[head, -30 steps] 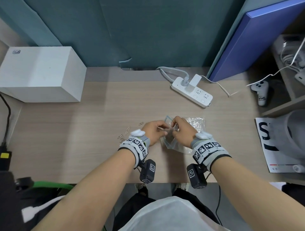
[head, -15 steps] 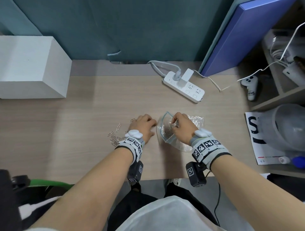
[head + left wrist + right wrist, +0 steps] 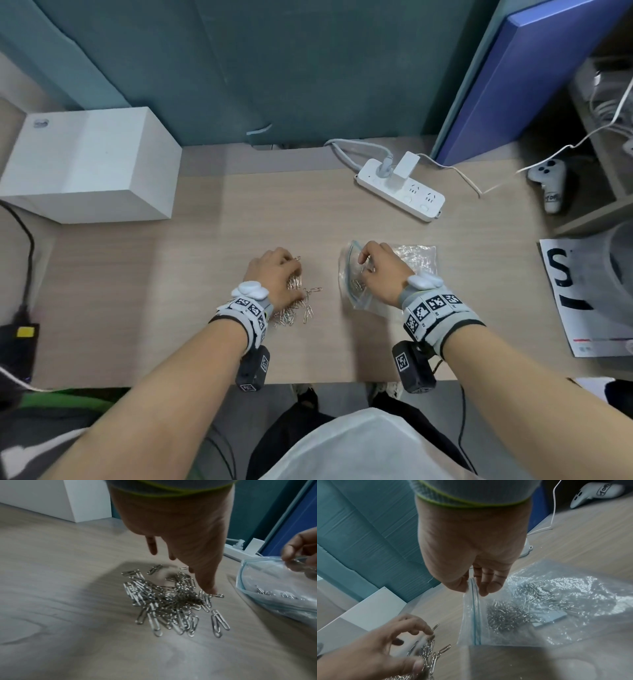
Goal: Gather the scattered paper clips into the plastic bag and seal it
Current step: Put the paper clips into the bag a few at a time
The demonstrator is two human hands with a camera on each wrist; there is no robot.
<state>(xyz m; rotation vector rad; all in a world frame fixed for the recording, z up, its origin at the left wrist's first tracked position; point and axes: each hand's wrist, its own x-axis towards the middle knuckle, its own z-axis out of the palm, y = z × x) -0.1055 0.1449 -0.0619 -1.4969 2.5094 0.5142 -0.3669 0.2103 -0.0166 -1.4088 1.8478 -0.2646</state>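
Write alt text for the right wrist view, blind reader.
The right hand pinches the blue zip edge of a clear plastic bag, holding its mouth open above a wooden desk; paper clips already lie inside. At lower left, the left hand spreads its fingers over a pile of loose paper clips beside the bag.

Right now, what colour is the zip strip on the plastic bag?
Blue, on the clear plastic bag; clearest in the right wrist view.
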